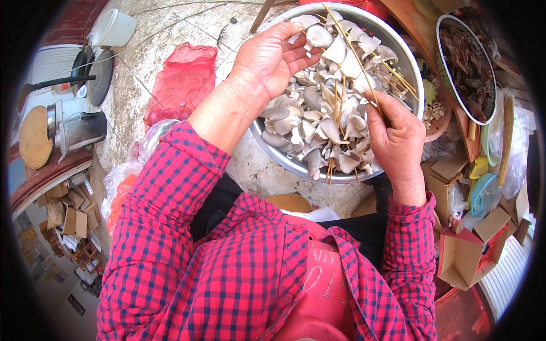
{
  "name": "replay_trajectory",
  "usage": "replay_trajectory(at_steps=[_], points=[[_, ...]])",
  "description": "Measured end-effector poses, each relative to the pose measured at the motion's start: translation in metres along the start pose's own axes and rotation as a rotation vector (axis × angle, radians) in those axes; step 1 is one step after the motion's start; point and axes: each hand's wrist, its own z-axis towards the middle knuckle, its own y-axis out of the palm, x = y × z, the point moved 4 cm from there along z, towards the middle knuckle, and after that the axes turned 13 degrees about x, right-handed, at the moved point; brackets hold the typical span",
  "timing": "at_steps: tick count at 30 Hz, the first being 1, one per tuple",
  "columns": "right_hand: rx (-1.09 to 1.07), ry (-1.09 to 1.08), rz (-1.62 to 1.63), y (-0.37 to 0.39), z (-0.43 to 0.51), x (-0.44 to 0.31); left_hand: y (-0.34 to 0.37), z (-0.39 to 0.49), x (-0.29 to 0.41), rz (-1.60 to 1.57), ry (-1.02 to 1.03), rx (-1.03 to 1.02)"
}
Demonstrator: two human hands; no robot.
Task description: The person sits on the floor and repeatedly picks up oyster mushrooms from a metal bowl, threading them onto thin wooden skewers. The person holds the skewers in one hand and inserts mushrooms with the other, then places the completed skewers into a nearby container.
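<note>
A large round metal basin (413, 64) holds a heap of grey-white oyster mushrooms (313, 100), with thin bamboo skewers (399, 76) lying among them. My left hand (277, 59) is palm up over the basin's left side, with a mushroom (319, 36) at its thumb and fingertips. My right hand (394, 132) pinches the lower end of a long skewer (349, 44) that slants up and left across the heap. Several mushroom pieces (350, 64) sit along that skewer. More skewers stick out of the heap near the basin's front rim.
A red mesh bag (183, 81) lies on the floor left of the basin, near clear and orange plastic bags (121, 183). At right are a colander (490, 102) of dark dried pieces, a blue bowl (482, 194) and a cardboard box (460, 255). A white bucket (115, 27) stands upper left.
</note>
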Motion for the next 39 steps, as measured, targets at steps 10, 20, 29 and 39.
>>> replay_trajectory(at_steps=[10, 20, 29, 39], points=[[0.111, 0.004, -0.020, -0.010, 0.024, 0.024, 0.008, -0.005, 0.009, 0.124, -0.009, 0.028], [0.147, -0.009, -0.180, -0.015, 0.047, 0.057, -0.001, 0.004, 0.010, 0.154, 0.004, 0.004], [0.081, 0.138, -0.256, -0.005, 0.051, 0.076, -0.002, 0.007, 0.010, 0.148, -0.005, -0.028], [0.114, 0.203, -0.257, -0.007, 0.060, 0.081, 0.007, 0.002, -0.011, 0.458, 0.028, -0.126]])
